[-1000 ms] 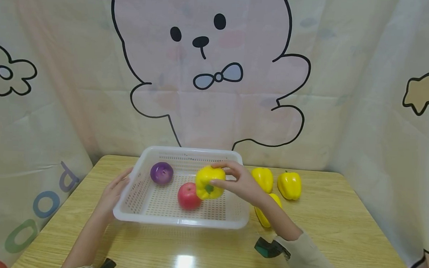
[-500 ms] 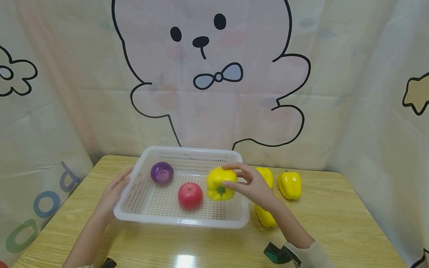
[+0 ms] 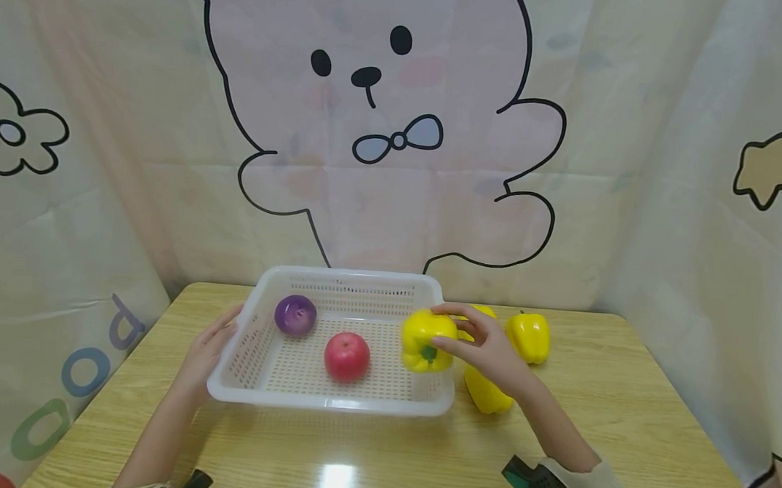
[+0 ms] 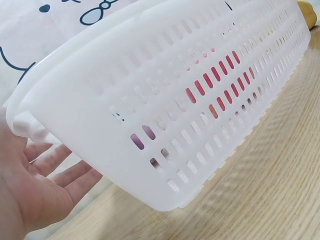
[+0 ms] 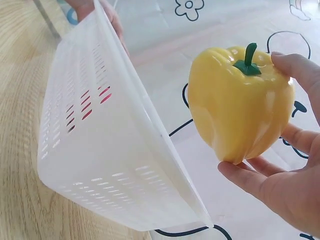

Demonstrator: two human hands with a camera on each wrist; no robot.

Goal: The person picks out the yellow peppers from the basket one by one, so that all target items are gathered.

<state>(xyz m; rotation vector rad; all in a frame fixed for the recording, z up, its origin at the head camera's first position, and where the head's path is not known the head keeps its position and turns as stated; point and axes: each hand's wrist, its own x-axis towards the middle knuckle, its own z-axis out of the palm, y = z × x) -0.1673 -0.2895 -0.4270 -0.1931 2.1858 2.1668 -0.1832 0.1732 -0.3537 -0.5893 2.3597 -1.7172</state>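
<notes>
My right hand (image 3: 487,350) pinches a yellow bell pepper (image 3: 426,340) between thumb and fingers, over the right end of a white plastic basket (image 3: 328,403). The right wrist view shows the green stem of this bell pepper (image 5: 240,105), held beside the rim and apart from it. At the basket's left end, my left hand (image 3: 206,352) rests on the outside. Close up, the fingers of the left hand (image 4: 47,185) reach loosely under the rim, which hides part of the hand. Inside the basket lie a red apple (image 3: 347,357) and a round purple vegetable (image 3: 295,315).
More yellow bell peppers lie on the wooden table (image 3: 593,427) right of the basket: one bell pepper (image 3: 528,337) at the back right, another bell pepper (image 3: 487,391) nearer, and one mostly hidden behind my right hand. A printed curtain (image 3: 604,173) closes off the back and sides.
My right hand has carried the yellow bell pepper to the right, from above the apple to the basket's right rim. The left hand and the basket stay where they were.
</notes>
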